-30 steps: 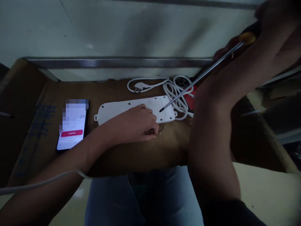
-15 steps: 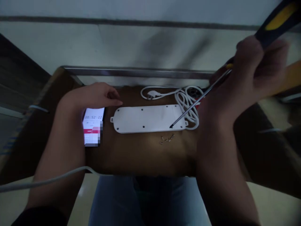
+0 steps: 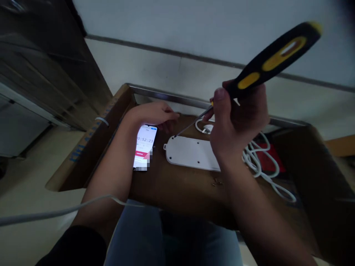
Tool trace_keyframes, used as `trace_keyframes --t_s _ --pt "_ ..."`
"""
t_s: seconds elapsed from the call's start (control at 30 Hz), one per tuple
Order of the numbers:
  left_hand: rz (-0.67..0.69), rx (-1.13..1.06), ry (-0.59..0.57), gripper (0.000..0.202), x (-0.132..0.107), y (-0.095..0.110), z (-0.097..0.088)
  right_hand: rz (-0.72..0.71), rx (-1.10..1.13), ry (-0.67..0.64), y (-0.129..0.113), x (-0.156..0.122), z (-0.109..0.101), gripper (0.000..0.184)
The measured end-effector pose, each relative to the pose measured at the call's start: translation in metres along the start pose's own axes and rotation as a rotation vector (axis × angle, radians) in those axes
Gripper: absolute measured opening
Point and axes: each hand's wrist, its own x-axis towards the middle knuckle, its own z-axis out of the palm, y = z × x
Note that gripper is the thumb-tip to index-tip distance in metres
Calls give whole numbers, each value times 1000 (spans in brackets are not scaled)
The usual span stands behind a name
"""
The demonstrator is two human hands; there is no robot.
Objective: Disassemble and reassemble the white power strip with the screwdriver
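Note:
A black-and-yellow screwdriver (image 3: pixel 277 55) is gripped in my right hand (image 3: pixel 240 122), its handle pointing up and to the right. Its shaft slants down to the left, and the tip is at the far left corner hole of a white power strip (image 3: pixel 185 151). The strip lies underside up, and my right hand and forearm cover its right end. My left hand (image 3: pixel 161 114) hovers by that corner with fingers loosely bent and apart, nothing visible in them. Several small screws (image 3: pixel 217 182) lie on the brown surface in front of the strip.
A lit phone (image 3: pixel 142 147) showing a timer lies under my left wrist. The strip's white cord (image 3: pixel 253 155) is coiled at right beside a red item (image 3: pixel 270 157), its plug (image 3: pixel 208 128) behind the strip. Cardboard walls (image 3: pixel 105 136) flank the work surface. Another cable (image 3: pixel 55 212) crosses my left forearm.
The view has swung left. My right hand has carried the screwdriver tip from the strip's near right hole to its far left corner. My left hand stays near the strip's left end.

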Motion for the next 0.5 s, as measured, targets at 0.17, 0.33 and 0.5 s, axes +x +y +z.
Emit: trace_keyframes --t_s 0.17,0.33,0.5 --pt "201 -103 75 31 -6 -1 -6 -7 -119 -97 10 -4 6 23" --pt "373 -309 56 29 -9 -1 -8 2 -182 -169 7 -1 10 25" --pt "488 -398 91 34 -8 0 -8 2 -61 -197 7 -4 14 23"
